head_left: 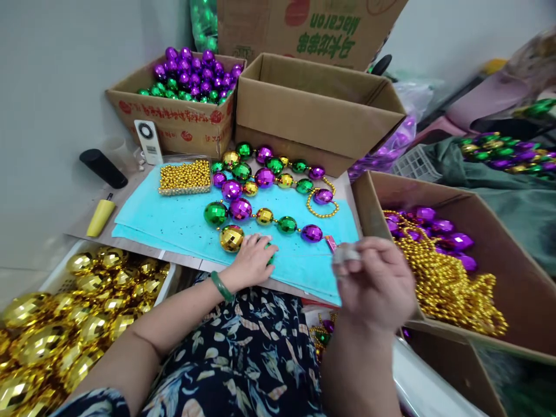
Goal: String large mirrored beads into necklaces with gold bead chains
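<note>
My left hand [251,260], with a green bangle [221,286] at its wrist, curls over a green faceted bead that is mostly hidden under the fingers. Beside it lies a large gold bead [231,238], part of a string of purple, green and gold beads [264,216]. A small pink tag [330,243] sits by the purple bead [311,233] at the string's right end. Raised over the cloth's right edge, my right hand [373,281] is closed, its fingertips pinched. A pale wrap covers one finger; whatever the pinch holds is too small to make out.
A blue cloth [160,226] covers the table, with a tray of small gold beads [185,177] and a yellow lighter [101,216]. Cardboard boxes [313,116] stand behind. Gold bead chains [447,278] fill a right-hand box; a crate of gold balls [93,330] is at left.
</note>
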`<state>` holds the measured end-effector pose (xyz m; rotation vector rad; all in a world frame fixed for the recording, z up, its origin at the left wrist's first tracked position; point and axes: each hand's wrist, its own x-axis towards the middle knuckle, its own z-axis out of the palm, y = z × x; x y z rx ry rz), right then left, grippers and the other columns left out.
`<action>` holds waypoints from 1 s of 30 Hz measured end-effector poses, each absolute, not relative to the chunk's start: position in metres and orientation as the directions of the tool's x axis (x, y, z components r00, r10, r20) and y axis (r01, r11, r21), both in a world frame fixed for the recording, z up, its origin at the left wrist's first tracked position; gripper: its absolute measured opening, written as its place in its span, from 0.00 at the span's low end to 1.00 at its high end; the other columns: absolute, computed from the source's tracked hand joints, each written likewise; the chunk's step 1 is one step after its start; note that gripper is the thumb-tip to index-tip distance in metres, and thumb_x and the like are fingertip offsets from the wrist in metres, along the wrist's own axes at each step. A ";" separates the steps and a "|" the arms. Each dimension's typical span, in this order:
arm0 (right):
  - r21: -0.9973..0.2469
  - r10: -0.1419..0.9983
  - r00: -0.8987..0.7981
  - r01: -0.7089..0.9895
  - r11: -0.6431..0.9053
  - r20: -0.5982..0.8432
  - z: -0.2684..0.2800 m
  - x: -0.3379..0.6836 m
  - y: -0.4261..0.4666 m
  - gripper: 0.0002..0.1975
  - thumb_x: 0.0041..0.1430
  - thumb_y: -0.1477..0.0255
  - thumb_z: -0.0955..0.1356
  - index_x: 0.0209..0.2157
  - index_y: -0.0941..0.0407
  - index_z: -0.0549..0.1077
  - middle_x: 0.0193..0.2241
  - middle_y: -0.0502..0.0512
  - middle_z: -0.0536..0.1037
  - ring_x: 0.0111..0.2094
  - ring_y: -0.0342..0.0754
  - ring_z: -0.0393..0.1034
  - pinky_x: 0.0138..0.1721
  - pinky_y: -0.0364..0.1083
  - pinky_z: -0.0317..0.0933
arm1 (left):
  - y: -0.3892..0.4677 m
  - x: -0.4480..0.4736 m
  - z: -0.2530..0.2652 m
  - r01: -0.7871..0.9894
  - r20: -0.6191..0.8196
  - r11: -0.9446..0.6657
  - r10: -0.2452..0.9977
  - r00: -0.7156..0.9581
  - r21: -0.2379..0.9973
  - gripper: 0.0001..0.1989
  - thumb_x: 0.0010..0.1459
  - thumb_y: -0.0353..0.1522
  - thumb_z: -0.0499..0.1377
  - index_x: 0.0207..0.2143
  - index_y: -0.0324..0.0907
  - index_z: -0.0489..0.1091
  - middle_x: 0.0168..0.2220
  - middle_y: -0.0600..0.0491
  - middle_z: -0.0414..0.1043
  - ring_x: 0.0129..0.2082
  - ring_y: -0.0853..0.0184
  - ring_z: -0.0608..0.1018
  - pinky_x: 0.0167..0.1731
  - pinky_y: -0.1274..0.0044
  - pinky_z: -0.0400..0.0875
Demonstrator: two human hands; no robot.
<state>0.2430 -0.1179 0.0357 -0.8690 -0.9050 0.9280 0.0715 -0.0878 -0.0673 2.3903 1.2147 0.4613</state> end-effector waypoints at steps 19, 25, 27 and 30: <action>-0.954 0.670 0.740 -0.158 0.255 0.057 -0.052 0.352 -0.099 0.07 0.35 0.79 0.78 0.17 0.58 0.78 0.09 0.51 0.68 0.10 0.40 0.63 0.08 0.44 0.46 | 0.008 -0.071 -0.042 0.730 0.358 -0.397 0.907 0.221 0.556 0.16 0.58 0.37 0.54 0.47 0.43 0.70 0.49 0.44 0.70 0.53 0.56 0.67 0.56 0.63 0.55; -0.995 0.657 0.753 -0.031 0.092 0.038 -0.049 0.337 -0.096 0.03 0.42 0.79 0.74 0.21 0.57 0.78 0.13 0.51 0.70 0.12 0.38 0.64 0.11 0.43 0.50 | 0.111 -0.133 -0.049 0.952 0.086 0.004 0.996 -0.031 0.306 0.15 0.57 0.30 0.55 0.45 0.34 0.72 0.47 0.42 0.72 0.48 0.60 0.71 0.51 0.70 0.61; -0.999 0.652 0.757 0.043 0.025 0.049 -0.046 0.325 -0.096 0.04 0.42 0.75 0.74 0.24 0.57 0.77 0.14 0.49 0.71 0.14 0.37 0.64 0.12 0.40 0.53 | 0.128 -0.136 -0.056 0.960 0.011 0.002 1.000 -0.006 0.281 0.13 0.53 0.31 0.59 0.41 0.36 0.75 0.44 0.45 0.74 0.45 0.60 0.72 0.49 0.72 0.63; -0.995 0.678 0.735 0.080 -0.067 0.013 -0.045 0.309 -0.096 0.12 0.40 0.68 0.74 0.28 0.59 0.75 0.17 0.47 0.71 0.16 0.38 0.63 0.14 0.37 0.55 | 0.139 -0.131 -0.065 0.959 -0.024 -0.010 1.000 0.018 0.285 0.10 0.49 0.30 0.61 0.36 0.39 0.77 0.40 0.46 0.76 0.43 0.59 0.74 0.45 0.73 0.65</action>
